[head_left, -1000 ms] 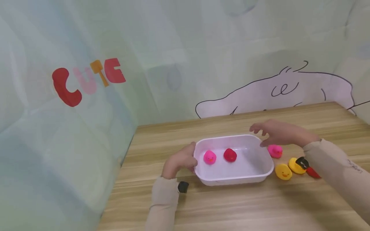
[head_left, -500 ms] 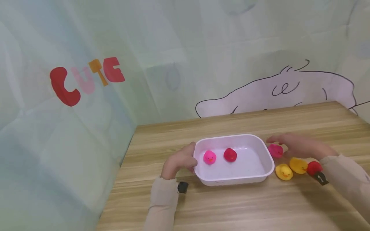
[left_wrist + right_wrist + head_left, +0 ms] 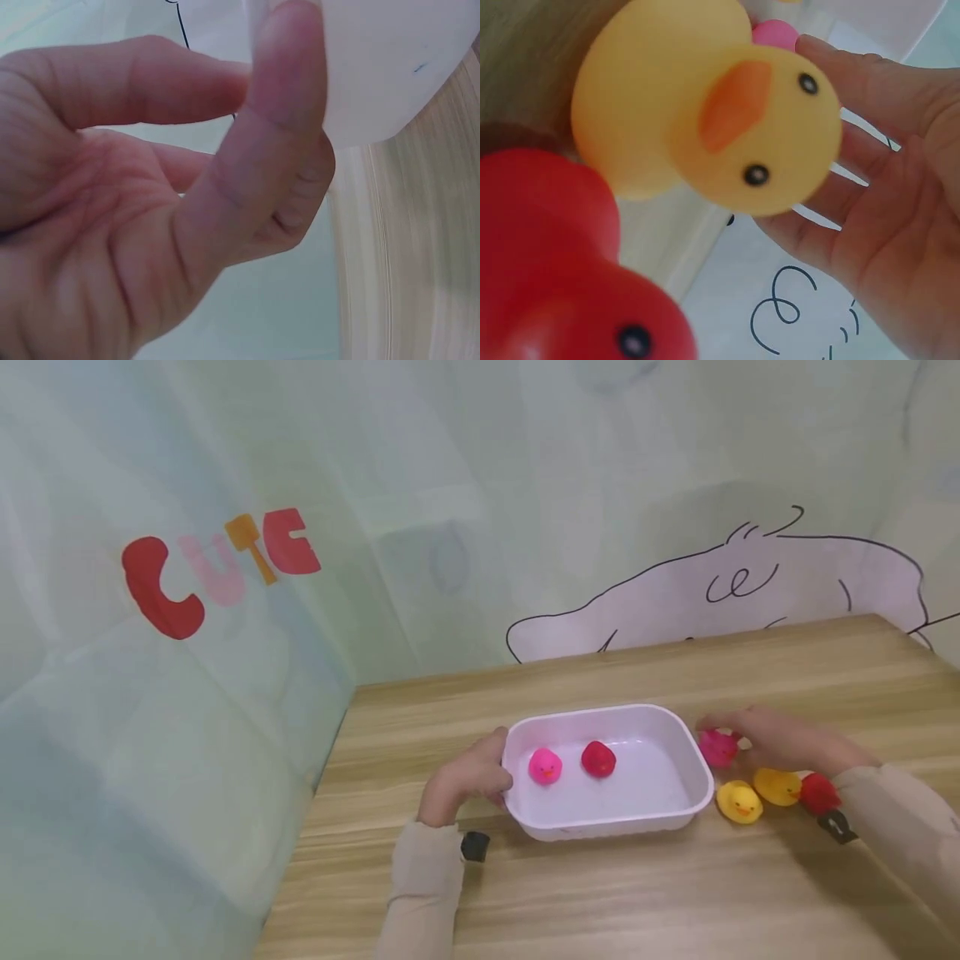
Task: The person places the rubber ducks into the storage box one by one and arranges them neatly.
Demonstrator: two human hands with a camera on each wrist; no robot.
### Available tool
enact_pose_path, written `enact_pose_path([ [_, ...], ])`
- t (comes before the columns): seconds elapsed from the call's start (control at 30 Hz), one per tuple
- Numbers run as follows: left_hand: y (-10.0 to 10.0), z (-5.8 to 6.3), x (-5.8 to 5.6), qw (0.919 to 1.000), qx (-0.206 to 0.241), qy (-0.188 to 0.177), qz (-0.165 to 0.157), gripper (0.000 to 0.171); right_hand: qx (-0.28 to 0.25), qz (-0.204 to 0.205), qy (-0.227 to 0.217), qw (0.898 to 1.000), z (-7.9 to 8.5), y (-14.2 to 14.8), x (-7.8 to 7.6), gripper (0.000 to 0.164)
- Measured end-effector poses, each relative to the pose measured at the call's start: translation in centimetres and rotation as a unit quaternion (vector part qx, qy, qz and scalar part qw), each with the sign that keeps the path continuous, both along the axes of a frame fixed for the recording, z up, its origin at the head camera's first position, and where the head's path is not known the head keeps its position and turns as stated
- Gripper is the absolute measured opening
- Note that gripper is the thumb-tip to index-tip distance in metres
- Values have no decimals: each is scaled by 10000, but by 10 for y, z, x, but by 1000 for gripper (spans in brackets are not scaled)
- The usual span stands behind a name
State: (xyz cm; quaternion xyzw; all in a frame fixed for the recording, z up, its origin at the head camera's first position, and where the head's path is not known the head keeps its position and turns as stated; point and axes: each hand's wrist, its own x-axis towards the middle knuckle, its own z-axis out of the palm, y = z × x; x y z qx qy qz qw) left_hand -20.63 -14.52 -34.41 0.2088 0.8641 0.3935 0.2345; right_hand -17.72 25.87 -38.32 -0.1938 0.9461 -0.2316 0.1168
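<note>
A white plastic basin stands on the table, with a pink rubber duck and a red rubber duck inside. My left hand grips the basin's left end, fingers bent at its wall; the left wrist view shows a fingertip against the white plastic. Just past the right end, my right hand has its fingers and thumb around another pink duck, partly covered by them. In the right wrist view, the thumb meets this pink duck, mostly hidden behind a yellow duck.
Beside the right hand sit two yellow ducks, the nearer one close to the basin and the other beneath the wrist. A second red duck lies by the right sleeve. Printed cloth hangs behind the wooden table.
My right hand has come down from above the basin's right end to the pink duck outside it, and its fingers have closed around the duck. The left hand stays on the basin.
</note>
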Motion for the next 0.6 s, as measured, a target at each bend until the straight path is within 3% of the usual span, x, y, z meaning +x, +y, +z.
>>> enact_pose_path([
  [0.2, -1, -1, -1, 10000, 71, -25, 3, 64, -75, 25, 131, 9999, 9, 0, -2, 61],
  [0.37, -2, -1, -1, 10000, 13, -11, 1, 64, -85, 151, 703, 9974, 24, -8, -3, 66],
  [0.6, 0, -1, -2, 10000, 33, -8, 13, 63, -71, 235, 1139, 9932, 43, -20, -1, 71],
])
